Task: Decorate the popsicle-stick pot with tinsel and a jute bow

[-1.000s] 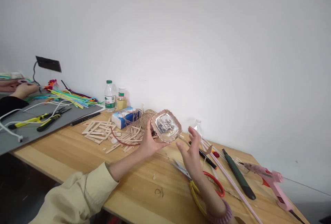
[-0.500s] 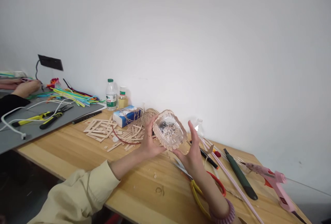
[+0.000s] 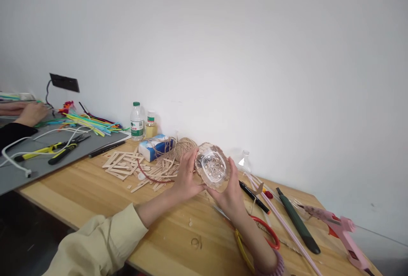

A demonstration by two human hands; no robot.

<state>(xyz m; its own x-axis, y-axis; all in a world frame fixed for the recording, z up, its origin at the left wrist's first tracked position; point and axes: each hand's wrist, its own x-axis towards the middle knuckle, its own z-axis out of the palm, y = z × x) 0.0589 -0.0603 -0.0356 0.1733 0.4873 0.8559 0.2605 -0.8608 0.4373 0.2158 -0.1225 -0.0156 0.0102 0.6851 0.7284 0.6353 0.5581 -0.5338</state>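
Observation:
A clear plastic container (image 3: 213,166) with pale wooden pieces around its outside is held up above the table, its patterned clear base or inside facing me. My left hand (image 3: 187,176) grips its left side, thumb beneath. On the right side, my right hand (image 3: 231,191) has its fingers against the edge and its thumb at the bottom. Behind my left hand lie a ball of twine (image 3: 185,147) and scattered wooden sticks (image 3: 124,163). Scissors with red and yellow handles (image 3: 266,231) lie partly under my right forearm.
A water bottle (image 3: 137,123), a small bottle (image 3: 151,126) and a tissue pack (image 3: 155,147) stand or lie at the wall. To the right are a black marker (image 3: 254,196), a green cutter (image 3: 298,220) and a pink glue gun (image 3: 341,229). Another person's hand (image 3: 32,113) is far left.
My right hand has closed in on the container's right side, where its fingers were apart before. The container has turned and tilted, and its base pattern shows more squarely.

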